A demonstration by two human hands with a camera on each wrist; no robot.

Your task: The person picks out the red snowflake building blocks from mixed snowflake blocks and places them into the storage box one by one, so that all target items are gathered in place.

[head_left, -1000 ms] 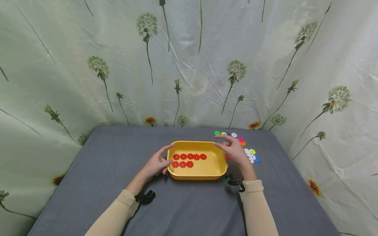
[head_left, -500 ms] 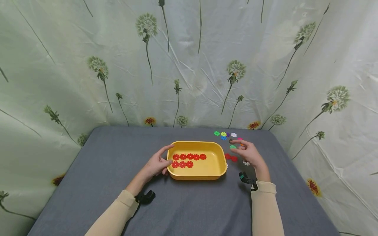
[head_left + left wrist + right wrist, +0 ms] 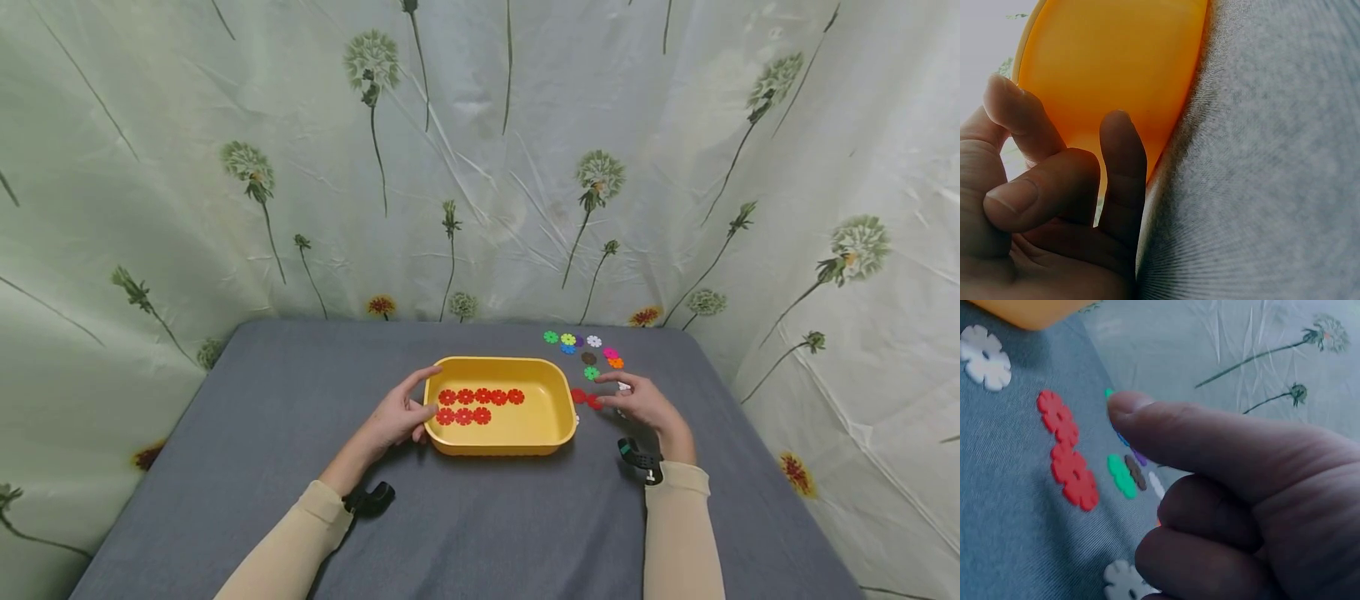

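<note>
In the head view my left hand (image 3: 397, 414) grips the left end of a yellow plastic tray (image 3: 500, 450), with its thumb over the rim. The left wrist view shows its fingers against the tray's outer wall (image 3: 1122, 56). Inside lie several red flower-shaped discs (image 3: 483, 397) in two rows. My right hand (image 3: 651, 408) hovers just right of the tray, thumb and forefinger apart and nothing between them. Close by its fingertips, two more red flower discs (image 3: 1074, 476) lie side by side on the grey cloth.
Beyond the right hand several flower discs are scattered: green (image 3: 591, 373), brown (image 3: 588, 358), orange (image 3: 616, 363), pink, blue, yellow and white. One white disc (image 3: 985, 357) lies by the tray's right end. A flower-patterned curtain (image 3: 480, 167) hangs behind the grey-covered table (image 3: 315, 358).
My right hand has moved right, away from the tray's right rim, then down toward the two red discs, uncovering the brown and green ones. The left hand and tray have stayed in place.
</note>
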